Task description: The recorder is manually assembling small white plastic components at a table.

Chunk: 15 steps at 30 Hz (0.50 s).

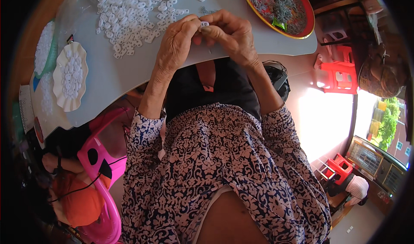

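Above the near edge of a grey table, my two hands meet fingertip to fingertip. My left hand (176,41) is closed, thumb and forefinger pressed together beside a small white plastic piece with holes (204,24). My right hand (235,35) pinches that piece, its thumb lying just below it. Whatever else the fingers hold is hidden. Just beyond the hands lie a few small grey metal pieces (208,11). A large heap of similar white plastic pieces (129,17) spreads over the table to the left and beyond.
At the right stands a red, yellow-rimmed tray (311,22) of small metal pieces and a green packet (279,25). A scalloped cream dish (58,91) and a green basket (53,58) hold white pieces at left. A person in orange (82,201) sits by a pink chair (100,153).
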Motion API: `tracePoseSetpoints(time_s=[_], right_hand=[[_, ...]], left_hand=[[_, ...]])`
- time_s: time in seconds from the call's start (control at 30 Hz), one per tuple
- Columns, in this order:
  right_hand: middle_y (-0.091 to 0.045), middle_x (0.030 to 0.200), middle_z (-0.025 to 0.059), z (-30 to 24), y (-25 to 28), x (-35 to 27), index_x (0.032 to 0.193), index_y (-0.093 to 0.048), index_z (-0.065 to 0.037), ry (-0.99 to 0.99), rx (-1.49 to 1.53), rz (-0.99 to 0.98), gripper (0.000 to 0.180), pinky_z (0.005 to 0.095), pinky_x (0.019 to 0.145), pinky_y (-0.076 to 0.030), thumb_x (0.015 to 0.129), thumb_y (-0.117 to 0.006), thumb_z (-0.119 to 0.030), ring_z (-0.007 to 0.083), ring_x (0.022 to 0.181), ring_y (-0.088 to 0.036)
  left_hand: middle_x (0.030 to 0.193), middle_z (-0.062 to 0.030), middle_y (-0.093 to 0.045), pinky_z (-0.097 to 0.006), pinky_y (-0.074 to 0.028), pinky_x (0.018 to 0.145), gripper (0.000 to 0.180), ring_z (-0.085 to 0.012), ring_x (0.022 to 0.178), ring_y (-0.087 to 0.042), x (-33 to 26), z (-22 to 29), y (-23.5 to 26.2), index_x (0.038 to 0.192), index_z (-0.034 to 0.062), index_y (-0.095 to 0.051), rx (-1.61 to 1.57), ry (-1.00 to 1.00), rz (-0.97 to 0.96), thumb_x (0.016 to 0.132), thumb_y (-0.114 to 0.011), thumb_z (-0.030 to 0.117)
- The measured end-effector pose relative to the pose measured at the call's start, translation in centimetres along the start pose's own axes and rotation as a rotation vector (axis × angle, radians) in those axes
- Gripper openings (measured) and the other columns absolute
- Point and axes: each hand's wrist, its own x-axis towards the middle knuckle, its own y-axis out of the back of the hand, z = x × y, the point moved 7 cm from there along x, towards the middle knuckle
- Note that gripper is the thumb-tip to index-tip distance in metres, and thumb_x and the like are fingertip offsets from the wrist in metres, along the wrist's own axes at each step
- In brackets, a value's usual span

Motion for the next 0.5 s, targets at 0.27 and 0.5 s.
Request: tracePoseSetpoints(time_s=[0.27, 0.5], right_hand=[[-0.065, 0.075, 0.0071, -0.05, 0.18, -0.13, 0.099, -0.060, 0.005, -0.106, 0.064, 0.034, 0.023, 0.0211, 0.059, -0.048, 0.094, -0.052, -0.016, 0.0079, 0.064, -0.057], [-0.064, 0.074, 0.0059, 0.51, 0.26, -0.10, 0.098, -0.061, 0.004, -0.073, 0.066, 0.036, 0.017, 0.0206, 0.060, -0.048, 0.091, -0.056, -0.011, 0.0069, 0.064, -0.056]], left_hand=[[0.065, -0.0004, -0.047, -0.025, -0.036, 0.058, 0.029, -0.0086, 0.062, -0.041, -0.38, -0.24, 0.12, 0.077, 0.0026, -0.053, -0.057, 0.029, 0.034, 0.091, -0.044, 0.026], [0.066, 0.0005, -0.048, -0.024, -0.035, 0.057, 0.031, -0.0070, 0.062, -0.040, -0.98, -0.22, -0.15, 0.080, 0.0022, -0.054, -0.072, 0.014, 0.042, 0.093, -0.045, 0.029]])
